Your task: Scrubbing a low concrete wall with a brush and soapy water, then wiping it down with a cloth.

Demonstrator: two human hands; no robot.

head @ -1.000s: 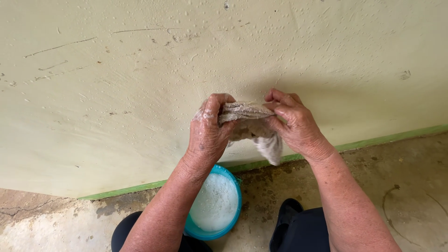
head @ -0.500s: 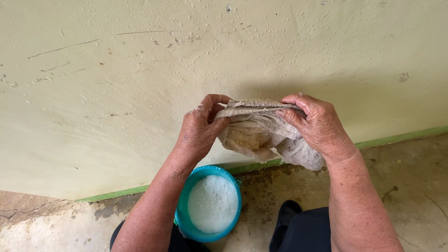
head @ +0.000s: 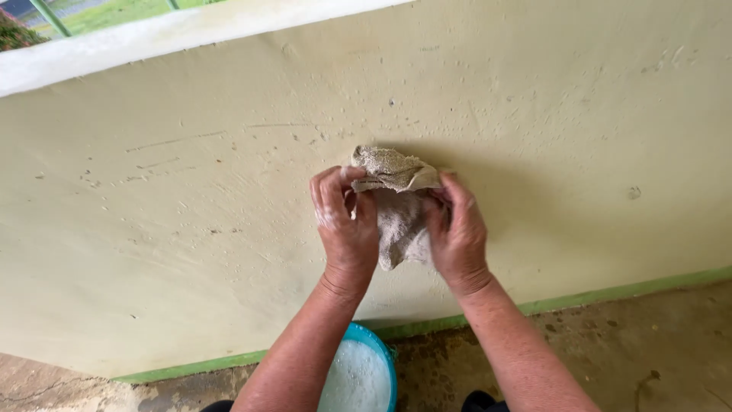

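A wet, grey-brown cloth is bunched between both my hands in front of a pale yellow wall. My left hand grips its left side with soapy fingers. My right hand grips its right side, and a fold of the cloth hangs down between my palms. The top of the cloth sticks up above my fingers.
A blue bucket of foamy white water stands on the floor below my left forearm. A green painted strip runs along the wall's base above a stained concrete floor. A white ledge tops the wall.
The cloth was spread wider between my hands half a second ago; now it is gathered tighter and my hands are closer together. The view has tilted upward, showing the top of the wall.
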